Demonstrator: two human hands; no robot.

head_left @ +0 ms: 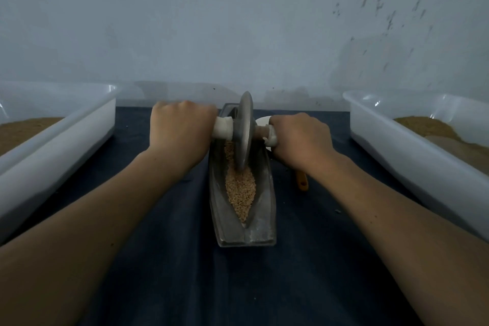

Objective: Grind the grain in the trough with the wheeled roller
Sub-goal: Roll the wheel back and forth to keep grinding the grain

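Both forearms (87,219) come in from the bottom corners over a dark cloth (164,286). Well off to the left of the grip sits a white tub (53,124) with brown meal in it. Left hand (180,130) is wrapped tight round the left handle of the roller (244,127). Its wheel stands upright in the metal trough (264,219), rim down in the grain (240,193), most of which lies nearer me than the grip. Right hand (299,140) is clenched on the other handle. An orange handle (303,182) pokes out just under that wrist, and a second tub (397,145) sits far right.
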